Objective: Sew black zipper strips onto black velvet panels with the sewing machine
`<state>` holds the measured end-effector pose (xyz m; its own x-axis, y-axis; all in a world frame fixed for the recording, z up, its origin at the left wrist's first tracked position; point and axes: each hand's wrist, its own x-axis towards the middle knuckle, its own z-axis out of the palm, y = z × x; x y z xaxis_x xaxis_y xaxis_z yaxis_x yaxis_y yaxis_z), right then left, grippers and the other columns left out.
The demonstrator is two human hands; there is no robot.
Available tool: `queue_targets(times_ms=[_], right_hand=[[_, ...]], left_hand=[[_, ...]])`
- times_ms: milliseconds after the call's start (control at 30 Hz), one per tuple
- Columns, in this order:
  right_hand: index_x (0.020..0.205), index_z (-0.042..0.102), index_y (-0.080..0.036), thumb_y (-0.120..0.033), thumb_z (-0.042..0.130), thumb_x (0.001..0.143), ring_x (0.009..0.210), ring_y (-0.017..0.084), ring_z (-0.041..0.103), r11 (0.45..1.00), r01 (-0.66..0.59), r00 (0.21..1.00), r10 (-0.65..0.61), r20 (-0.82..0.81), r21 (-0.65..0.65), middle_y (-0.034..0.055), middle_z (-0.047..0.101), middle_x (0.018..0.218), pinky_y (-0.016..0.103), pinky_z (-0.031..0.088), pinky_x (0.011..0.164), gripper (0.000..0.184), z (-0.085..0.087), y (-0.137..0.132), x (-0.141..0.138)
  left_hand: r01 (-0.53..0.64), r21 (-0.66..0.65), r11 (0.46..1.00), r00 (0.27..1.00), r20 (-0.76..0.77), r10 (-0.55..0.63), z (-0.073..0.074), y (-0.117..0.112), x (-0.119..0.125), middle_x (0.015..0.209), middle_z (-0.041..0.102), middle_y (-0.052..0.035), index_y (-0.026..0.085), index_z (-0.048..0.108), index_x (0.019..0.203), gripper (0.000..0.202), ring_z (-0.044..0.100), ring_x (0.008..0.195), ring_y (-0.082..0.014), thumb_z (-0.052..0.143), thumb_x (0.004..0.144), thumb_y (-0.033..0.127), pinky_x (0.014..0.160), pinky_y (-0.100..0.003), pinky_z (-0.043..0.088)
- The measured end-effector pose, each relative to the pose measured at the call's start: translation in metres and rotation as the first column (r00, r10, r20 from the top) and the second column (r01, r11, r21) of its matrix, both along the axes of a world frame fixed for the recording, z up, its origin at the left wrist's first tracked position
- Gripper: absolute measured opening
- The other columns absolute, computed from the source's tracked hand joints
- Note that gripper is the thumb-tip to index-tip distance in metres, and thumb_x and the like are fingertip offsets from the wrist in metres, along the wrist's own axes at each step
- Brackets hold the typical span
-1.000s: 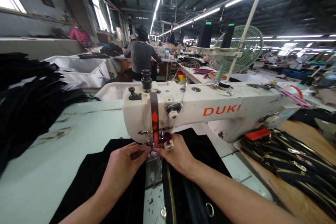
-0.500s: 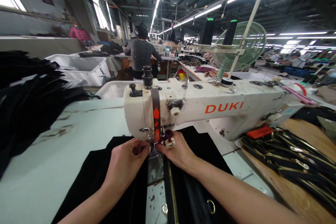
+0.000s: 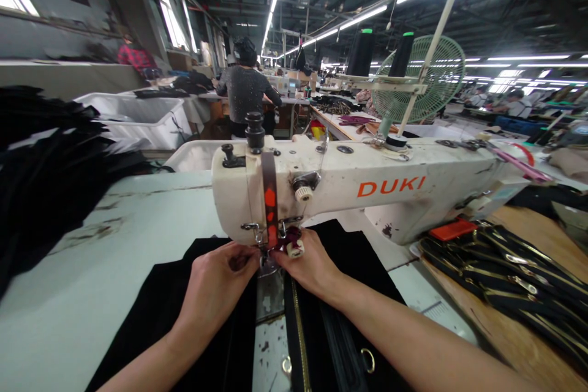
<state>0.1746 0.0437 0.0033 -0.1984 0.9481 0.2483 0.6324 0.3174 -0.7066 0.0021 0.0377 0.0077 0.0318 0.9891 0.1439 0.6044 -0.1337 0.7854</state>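
Observation:
A white sewing machine [image 3: 335, 174] marked DUKI stands before me, its presser foot [image 3: 265, 257] between my hands. My left hand [image 3: 214, 285] is left of the needle area, thumb and fingertips pinched on the edge of a black fabric panel [image 3: 151, 318]. On the other side, my right hand [image 3: 312, 263] lies over a black panel [image 3: 367, 263] bearing a gold zipper [image 3: 298, 331] and a gold D-ring [image 3: 368, 360]. Its thumb points at the foot; the other fingers are partly hidden by the machine head, and what they grip cannot be seen.
Black zippered pieces [image 3: 500, 275] and a red object [image 3: 453, 229] lie on a wooden board [image 3: 519, 343] at right. Black fabric [image 3: 50, 177] is piled at left. White bins [image 3: 133, 116], a green fan [image 3: 441, 79] and a person [image 3: 248, 92] are beyond.
The whole view has shifted very slightly. Both hands keep the same hold beside the presser foot, and the black panels show no clear movement.

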Motion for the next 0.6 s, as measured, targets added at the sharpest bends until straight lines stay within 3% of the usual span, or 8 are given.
queue_targets(times_ms=[600], right_hand=[[0.073, 0.071, -0.019, -0.005, 0.067, 0.075, 0.071, 0.016, 0.063, 1.0, 0.021, 1.0, -0.021, 0.01, -0.009, 0.0002, 0.069, 0.074, 0.023, 0.044, 0.065, 0.015, 0.0031, -0.0015, -0.0009]], left_hand=[[-0.004, -0.026, 1.0, 1.0, -0.009, 0.004, 0.0063, -0.0018, 0.0025, 0.072, 0.077, 0.0002, 0.025, 0.074, 0.068, 0.029, 0.073, 0.072, -0.0279, 0.057, 0.066, 0.048, 0.066, -0.031, 0.052]])
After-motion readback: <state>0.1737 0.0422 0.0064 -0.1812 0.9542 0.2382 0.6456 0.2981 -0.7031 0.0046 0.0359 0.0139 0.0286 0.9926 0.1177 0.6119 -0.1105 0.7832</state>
